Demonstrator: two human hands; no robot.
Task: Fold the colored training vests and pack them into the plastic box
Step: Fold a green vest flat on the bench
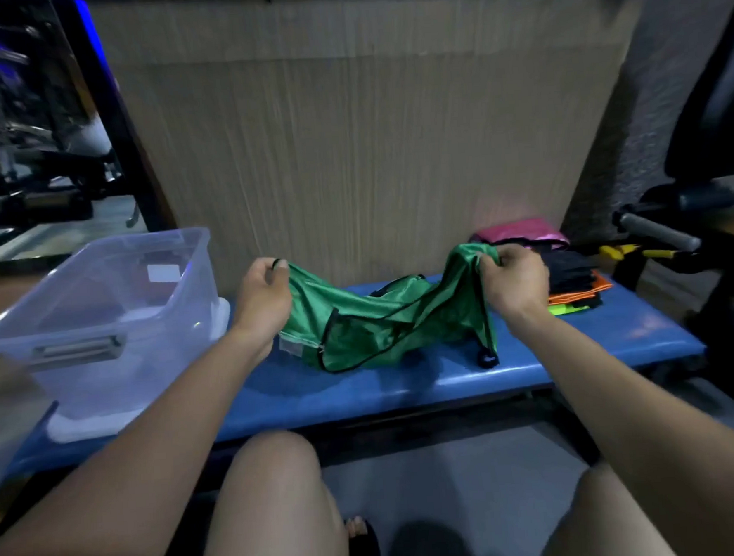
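Green cloth is pinched in both hands. The left hand [263,295] holds one top end of the green vest [381,324], with its fingers curled round the black edge. The right hand [513,281] grips the other top end, with its fingers bunched tight on the cloth. The two hands are well apart and lifted a little, so the vest sags between them. Its low middle part rests crumpled on the blue tabletop [576,351]. A black trim runs along the vest's edges, and a small white tag [294,346] shows near the left wrist. To the left of the vest stands the clear plastic box [81,338], sitting on the tabletop with its gray handle facing the person. I cannot tell what lies inside it. To the right, just past the right hand, is a pile of other vests [571,278], with black on top, orange and bright yellow-green under it, and a pink one [521,229] behind. A tan wood panel [370,148] rises behind the tabletop. The person's bare knees [280,498] show at the bottom.
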